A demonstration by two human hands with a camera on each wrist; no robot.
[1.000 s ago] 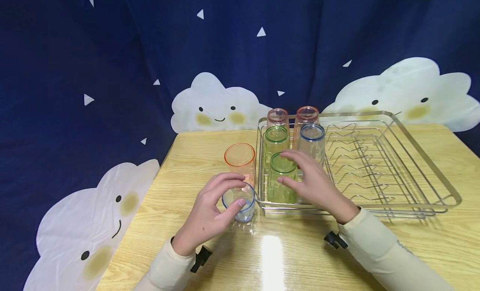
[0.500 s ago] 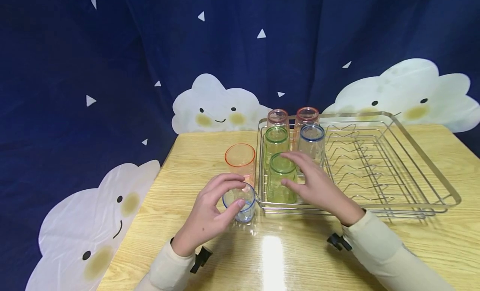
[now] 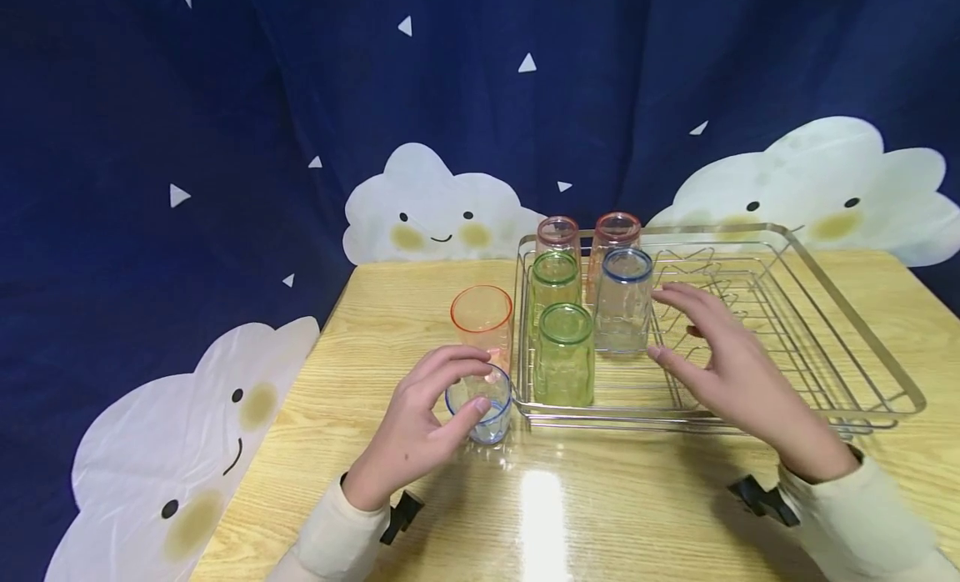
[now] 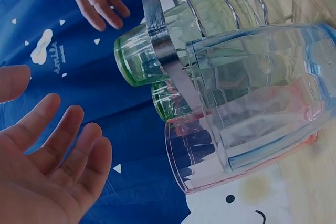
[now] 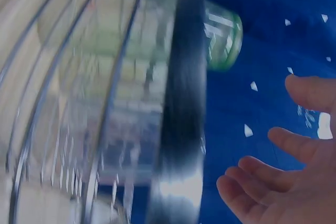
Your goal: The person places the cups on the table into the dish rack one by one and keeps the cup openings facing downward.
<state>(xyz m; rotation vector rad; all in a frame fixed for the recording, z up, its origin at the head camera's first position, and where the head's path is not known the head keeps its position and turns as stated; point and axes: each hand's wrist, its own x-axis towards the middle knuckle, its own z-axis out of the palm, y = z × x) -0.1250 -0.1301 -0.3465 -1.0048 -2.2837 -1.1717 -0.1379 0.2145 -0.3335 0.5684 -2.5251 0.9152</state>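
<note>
My left hand hovers by a clear blue-rimmed glass that stands mouth up on the table. In the left wrist view its fingers are spread and apart from that glass. Just behind stands an orange-rimmed glass, mouth up. My right hand is over the wire dish rack, relaxed and holding nothing. To its left, a blue glass is upside down in the rack. A green glass sits upside down at the front left, with another green glass behind it.
Two upside-down red-rimmed glasses, one at the far left and one beside it, stand at the rack's back. Wire dividers line the rack's middle. Behind the wooden table hangs a dark blue curtain with cloud prints.
My right hand has let go of the front green glass and moved right, beside the upside-down blue glass. The left hand and the glasses have stayed in place.
</note>
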